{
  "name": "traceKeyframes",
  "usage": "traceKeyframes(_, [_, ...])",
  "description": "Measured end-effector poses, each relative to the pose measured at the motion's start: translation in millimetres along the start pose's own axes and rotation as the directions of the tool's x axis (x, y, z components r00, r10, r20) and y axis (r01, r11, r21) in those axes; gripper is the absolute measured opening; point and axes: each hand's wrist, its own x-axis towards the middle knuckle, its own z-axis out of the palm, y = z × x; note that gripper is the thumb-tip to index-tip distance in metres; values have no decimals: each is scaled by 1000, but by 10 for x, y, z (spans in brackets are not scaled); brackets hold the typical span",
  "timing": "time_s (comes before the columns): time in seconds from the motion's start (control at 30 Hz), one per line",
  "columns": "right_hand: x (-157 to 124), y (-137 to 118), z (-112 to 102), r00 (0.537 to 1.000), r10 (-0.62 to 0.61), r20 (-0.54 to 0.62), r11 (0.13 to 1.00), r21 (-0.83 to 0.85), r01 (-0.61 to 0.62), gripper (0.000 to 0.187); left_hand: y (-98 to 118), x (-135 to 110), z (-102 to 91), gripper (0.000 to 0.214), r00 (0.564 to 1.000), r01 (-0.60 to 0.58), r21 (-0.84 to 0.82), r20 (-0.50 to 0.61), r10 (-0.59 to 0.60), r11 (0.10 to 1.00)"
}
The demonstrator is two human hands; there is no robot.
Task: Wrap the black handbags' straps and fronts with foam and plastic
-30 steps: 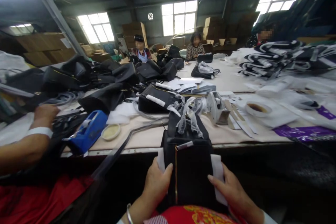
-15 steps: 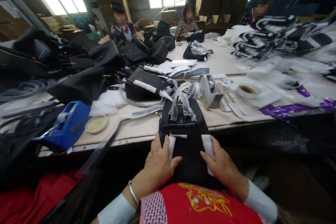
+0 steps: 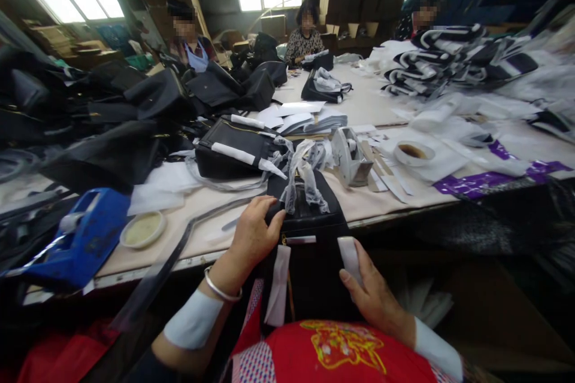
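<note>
A black bag [image 3: 317, 275] leans against the table edge in front of me, its lower end at my red apron. Clear plastic wrapping [image 3: 302, 176] covers the handle at its top. My left hand [image 3: 256, 233] is at the bag's upper left corner, fingers bent over the edge and thumb towards the front; the fingertips are partly hidden. A white wrapped strip [image 3: 278, 284] hangs along the bag's left side below that hand. My right hand [image 3: 375, 293] grips the right side, thumb in front, against another white strip [image 3: 350, 258].
Another black bag [image 3: 233, 146] lies just behind, beside a grey tape dispenser [image 3: 350, 158]. At left are a blue tape dispenser [image 3: 90, 233], a round tape roll [image 3: 144, 230] and a heap of black bags [image 3: 157, 96]. Several people sit across the table [image 3: 359, 87].
My left hand has moved up from the bag's left side to its upper left corner, uncovering the white strip there. My right hand keeps its hold. The view has shifted slightly right.
</note>
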Motion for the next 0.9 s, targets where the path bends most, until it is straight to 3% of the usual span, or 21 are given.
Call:
traceKeyframes(0.1, [-113, -23, 180, 996, -88, 16, 992, -95, 89, 80, -47, 88, 125, 25, 998, 0, 54, 60, -4, 999])
traceKeyframes(0.2, [-137, -37, 196, 995, -100, 20, 986, -134, 102, 83, -159, 39, 204, 34, 991, -38, 100, 128, 25, 994])
traceKeyframes(0.33, [-32, -107, -27, 984, -170, -49, 982, -89, 165, 78, -243, -80, 169, 38, 994, -49, 66, 102, 42, 997])
traceKeyframes(0.47, [115, -229, -305, 954, -279, -112, 960, -49, 275, 55, -267, -142, 76, 32, 994, -93, 58, 59, 89, 994])
traceKeyframes(0.57, [298, -228, -460, 931, -296, -212, 955, -53, 292, 41, -364, -134, 79, 32, 990, -144, 73, 15, 144, 987])
traceKeyframes(0.73, [759, 172, -799, 907, -232, -351, 972, -120, 202, 30, -604, -107, 186, 31, 987, -155, 49, -37, 157, 987])
traceKeyframes(0.9, [1202, 912, -1367, 865, 50, -500, 994, -60, -92, 23, -926, -117, 303, 32, 996, -86, 1, -27, 86, 996])
